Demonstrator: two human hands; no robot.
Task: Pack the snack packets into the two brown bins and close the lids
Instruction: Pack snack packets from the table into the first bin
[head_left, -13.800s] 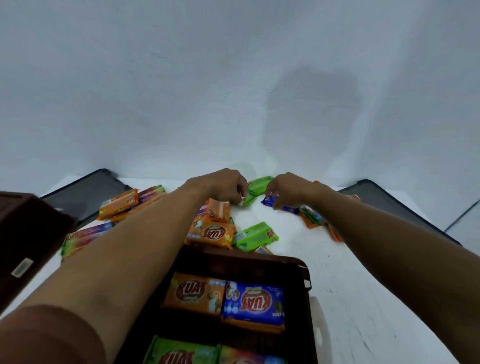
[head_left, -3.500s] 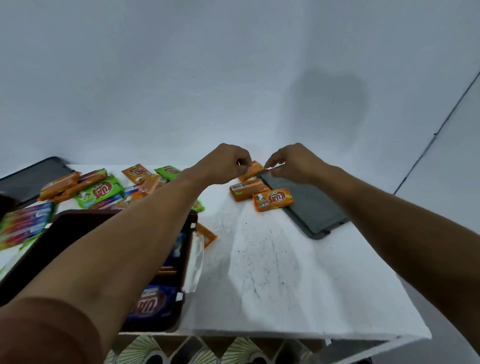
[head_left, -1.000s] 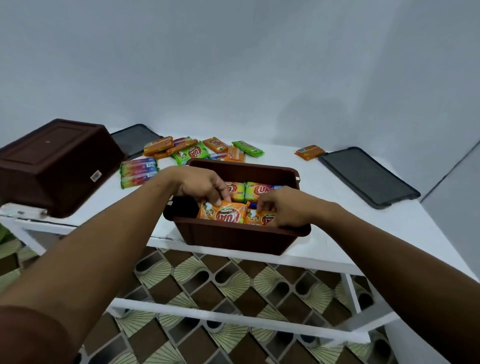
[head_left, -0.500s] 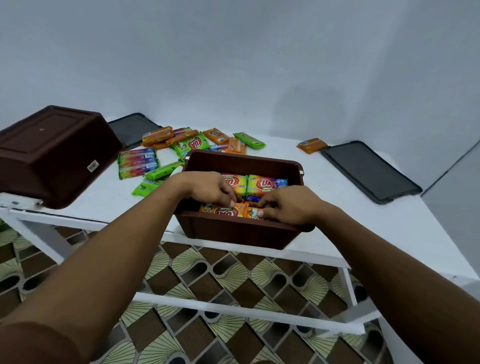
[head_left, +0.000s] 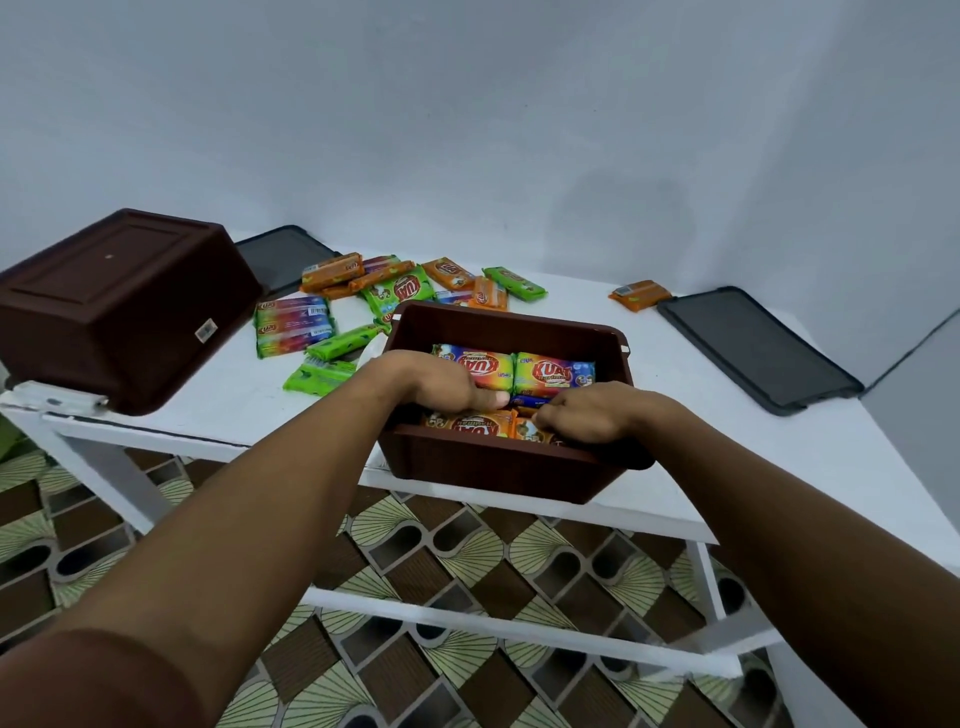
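Observation:
An open brown bin (head_left: 493, 470) stands at the table's near edge with snack packets lying in rows inside. Both hands reach into its near end. My left hand (head_left: 441, 382) presses an orange packet (head_left: 475, 423) down against the front wall. My right hand (head_left: 589, 415) holds a second orange packet (head_left: 527, 430) beside it, fingers curled over its edge. Behind the bin, loose packets (head_left: 400, 291) lie scattered, orange, green and rainbow-striped. A second brown bin (head_left: 119, 301) rests upside down at the left. One lone orange packet (head_left: 640, 294) lies at the back right.
Two dark lids lie flat on the white table (head_left: 779, 441): one lid (head_left: 280, 254) at the back left, the other lid (head_left: 753, 348) at the right edge. A grey wall closes off the back. Below the table, a patterned tiled floor (head_left: 467, 597) shows.
Both hands have pushed the orange packets lower into the bin's near end over the last second. The view has shifted slightly; the bin and loose packets stay where they were.

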